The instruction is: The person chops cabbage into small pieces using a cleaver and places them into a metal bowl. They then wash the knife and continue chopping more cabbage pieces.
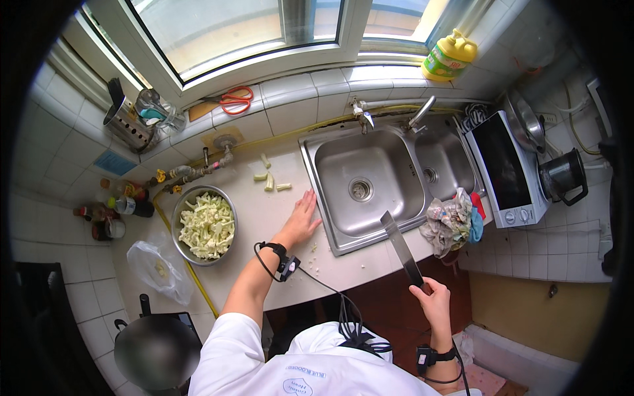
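Note:
My left hand (300, 219) rests on the pale countertop (257, 237) beside the sink's left rim, thumb apart from the fingers, holding nothing. In my right hand (436, 298) is a kitchen knife (402, 245) with a broad blade, gripped by its dark handle. Its blade points up and left, its tip over the front edge of the steel sink (369, 213). Several pale green stem pieces (269, 181) lie on the counter beyond my left hand. Farther left stands a steel bowl (174, 228) full of cut cauliflower (207, 225). Small white crumbs (313, 262) dot the counter's front.
A crumpled plastic bag (161, 277) lies left of the bowl, near bottles (130, 206). Cloths (448, 222) hang over the counter edge by a microwave (505, 168). Red-handled scissors (237, 100) and a yellow jug (448, 57) sit on the ledge. Cables trail from both wrists.

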`<action>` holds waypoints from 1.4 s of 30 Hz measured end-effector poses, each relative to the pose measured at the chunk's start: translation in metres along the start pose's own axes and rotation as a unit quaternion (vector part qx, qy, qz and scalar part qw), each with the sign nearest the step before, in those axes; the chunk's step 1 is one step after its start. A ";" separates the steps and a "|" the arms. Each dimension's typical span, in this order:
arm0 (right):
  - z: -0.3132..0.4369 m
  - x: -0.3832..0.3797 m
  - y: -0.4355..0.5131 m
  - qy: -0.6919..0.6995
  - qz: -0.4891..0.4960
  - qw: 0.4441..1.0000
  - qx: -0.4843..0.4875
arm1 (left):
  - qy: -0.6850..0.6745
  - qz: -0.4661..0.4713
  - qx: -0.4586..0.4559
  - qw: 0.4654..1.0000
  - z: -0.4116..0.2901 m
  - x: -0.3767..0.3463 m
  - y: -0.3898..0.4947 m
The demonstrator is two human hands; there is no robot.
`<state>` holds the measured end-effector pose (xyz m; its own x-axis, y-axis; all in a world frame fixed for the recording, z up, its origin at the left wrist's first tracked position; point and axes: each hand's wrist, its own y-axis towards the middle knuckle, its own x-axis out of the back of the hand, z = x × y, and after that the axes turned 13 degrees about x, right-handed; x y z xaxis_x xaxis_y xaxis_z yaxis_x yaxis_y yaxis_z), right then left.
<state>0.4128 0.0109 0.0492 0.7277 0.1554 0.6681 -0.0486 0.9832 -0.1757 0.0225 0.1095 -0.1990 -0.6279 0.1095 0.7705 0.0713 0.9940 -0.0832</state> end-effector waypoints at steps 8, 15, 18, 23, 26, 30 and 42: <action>-0.011 0.005 0.004 0.031 -0.006 0.999 -0.004 | -0.003 0.164 -0.108 0.981 -0.028 -0.002 -0.107; -0.014 0.009 0.020 0.037 0.015 0.999 0.014 | 0.057 -0.016 0.074 0.996 -0.014 0.027 -0.145; -0.015 0.009 0.026 0.024 0.031 0.999 0.028 | 0.077 -0.072 0.173 0.979 -0.004 0.025 -0.145; -0.018 0.010 0.038 0.009 0.059 0.997 0.055 | -0.019 0.009 0.077 0.997 -0.029 -0.009 -0.146; -0.021 0.009 0.047 0.022 0.073 0.994 0.077 | -0.060 0.081 0.033 0.994 -0.054 -0.014 -0.162; -0.027 0.007 0.062 0.012 0.097 0.991 0.087 | -0.029 -0.013 0.095 0.995 -0.069 -0.001 -0.202; -0.022 -0.003 0.075 0.020 0.151 0.980 0.125 | 0.110 -0.178 0.439 0.874 -0.039 -0.053 -0.277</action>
<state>0.4219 0.0816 0.0178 0.6801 0.4439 0.5834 -0.4287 0.8864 -0.1746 0.0660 -0.1718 -0.1925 -0.3176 -0.1149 0.9412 -0.7813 0.5942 -0.1911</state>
